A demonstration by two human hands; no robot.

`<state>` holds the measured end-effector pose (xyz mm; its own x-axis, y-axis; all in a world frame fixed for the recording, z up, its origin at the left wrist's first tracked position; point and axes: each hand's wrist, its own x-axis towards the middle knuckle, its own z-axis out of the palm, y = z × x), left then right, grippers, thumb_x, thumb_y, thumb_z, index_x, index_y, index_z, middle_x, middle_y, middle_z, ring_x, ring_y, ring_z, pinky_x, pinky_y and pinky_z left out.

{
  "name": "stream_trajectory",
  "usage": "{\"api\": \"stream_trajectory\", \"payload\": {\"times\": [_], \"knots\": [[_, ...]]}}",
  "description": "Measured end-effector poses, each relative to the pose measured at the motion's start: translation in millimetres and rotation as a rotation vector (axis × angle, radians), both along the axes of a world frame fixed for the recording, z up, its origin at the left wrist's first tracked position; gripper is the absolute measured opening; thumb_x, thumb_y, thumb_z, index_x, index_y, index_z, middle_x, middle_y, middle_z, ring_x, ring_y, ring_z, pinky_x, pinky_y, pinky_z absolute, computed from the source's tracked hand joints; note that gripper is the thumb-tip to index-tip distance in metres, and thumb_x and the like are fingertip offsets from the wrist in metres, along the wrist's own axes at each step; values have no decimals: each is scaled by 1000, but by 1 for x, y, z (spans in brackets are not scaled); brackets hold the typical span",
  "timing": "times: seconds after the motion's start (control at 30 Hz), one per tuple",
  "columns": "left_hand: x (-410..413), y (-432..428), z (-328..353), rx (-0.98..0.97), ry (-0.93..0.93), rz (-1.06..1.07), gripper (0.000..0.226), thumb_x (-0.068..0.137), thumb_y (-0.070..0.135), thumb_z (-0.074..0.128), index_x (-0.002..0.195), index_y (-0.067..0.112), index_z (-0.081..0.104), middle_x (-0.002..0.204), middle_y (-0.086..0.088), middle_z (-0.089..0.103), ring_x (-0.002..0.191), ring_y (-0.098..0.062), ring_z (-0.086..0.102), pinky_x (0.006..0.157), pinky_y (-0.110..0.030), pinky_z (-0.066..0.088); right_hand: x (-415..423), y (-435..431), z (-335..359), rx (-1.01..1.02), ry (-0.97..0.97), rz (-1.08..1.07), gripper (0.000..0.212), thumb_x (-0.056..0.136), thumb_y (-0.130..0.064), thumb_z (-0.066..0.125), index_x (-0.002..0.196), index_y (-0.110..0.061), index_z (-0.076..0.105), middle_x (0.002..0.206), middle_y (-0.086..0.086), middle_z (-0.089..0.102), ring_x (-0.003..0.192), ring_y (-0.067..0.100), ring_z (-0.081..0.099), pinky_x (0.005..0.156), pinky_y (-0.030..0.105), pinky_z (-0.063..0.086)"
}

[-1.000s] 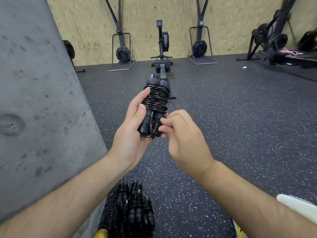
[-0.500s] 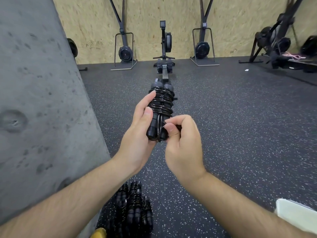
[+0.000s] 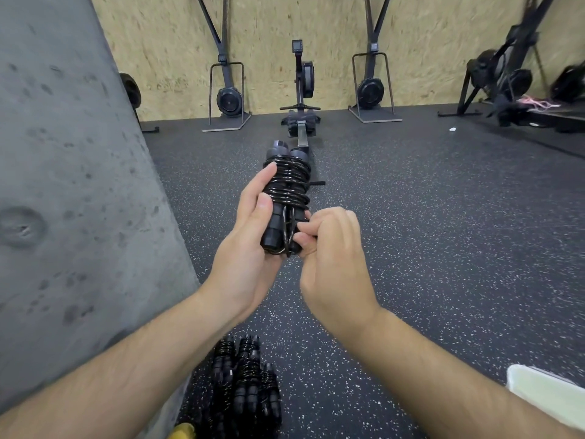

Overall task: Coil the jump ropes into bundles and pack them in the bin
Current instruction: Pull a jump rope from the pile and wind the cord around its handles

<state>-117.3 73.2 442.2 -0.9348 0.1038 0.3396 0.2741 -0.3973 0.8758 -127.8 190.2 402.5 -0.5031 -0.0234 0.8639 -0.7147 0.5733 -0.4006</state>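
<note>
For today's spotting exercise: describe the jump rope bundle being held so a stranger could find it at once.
Start at the rowing machine against the far wall. In front of it, both hands hold the jump rope bundle. Unlike the finished bundles lying below, it is raised, handles side by side.

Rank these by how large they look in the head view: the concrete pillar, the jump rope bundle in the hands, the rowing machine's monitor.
1. concrete pillar
2. jump rope bundle
3. monitor

Nearness to the camera inflates the bundle.

Speckled rubber floor (image 3: 443,248), chipboard wall (image 3: 332,33) (rowing machine (image 3: 300,90) against it).
</note>
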Motion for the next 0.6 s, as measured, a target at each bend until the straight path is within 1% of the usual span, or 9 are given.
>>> {"api": "stream_trajectory", "payload": {"times": [0.03,0.1,0.17,0.23,0.3,0.37,0.47,0.53,0.6], "knots": [[0,1,-1,-8,-2,6,39,108,30,34,143,37,50,137,-12,62,113,-28,64,87,-35,55,1,-1,0,-35,-34,-8,13,98,-7,44,92,-4,56,97,5,54,92,22,47,83,31,40],[0,5,-2,-29,-6,23,39,107,31,35,144,37,48,140,-11,61,120,-32,62,100,-41,53,6,-5,3,-164,-172,-6,10,97,-5,48,93,-12,53,96,-4,51,93,15,46,83,22,37],[-1,7,-5,-55,-12,44,39,108,30,34,144,37,47,139,-9,62,126,-34,59,107,-45,48,13,-10,7,-296,-357,18,18,100,-6,49,91,-21,49,95,-10,52,94,11,48,81,15,37],[-3,8,-7,-80,-22,69,38,110,29,33,144,38,47,136,-5,64,124,-33,61,108,-47,47,18,-13,9,-427,-505,52,18,102,-12,50,88,-23,50,95,-8,58,92,9,54,77,13,38],[-4,9,-9,-100,-30,98,37,110,29,34,142,40,49,136,-3,64,123,-33,61,109,-51,45,19,-14,11,-527,-577,95,15,103,-17,50,89,-22,53,93,-5,62,87,5,57,72,12,39],[-6,10,-8,-115,-30,130,37,111,29,33,140,42,50,134,0,65,124,-30,61,109,-50,47,18,-12,13,-565,-595,159,15,103,-19,50,90,-19,56,90,-3,65,81,6,58,70,14,43],[-9,9,-7,-123,-28,152,38,112,27,31,143,39,49,127,6,70,114,-16,67,95,-34,54,15,-8,15,-524,-619,243,17,104,-20,49,91,-18,59,84,-5,66,74,6,56,70,21,46],[-8,8,-6,-125,-26,144,38,111,27,31,144,38,48,132,5,67,119,-15,65,98,-33,52,11,-6,14,-505,-632,296,18,104,-20,50,90,-21,61,83,-6,65,75,8,55,73,27,46],[-6,8,-7,-115,-14,128,38,111,27,31,143,39,48,135,4,66,122,-14,63,103,-34,50,8,-5,12,-493,-606,305,16,100,-27,50,90,-27,62,88,-5,65,84,15,56,81,36,49]]}}
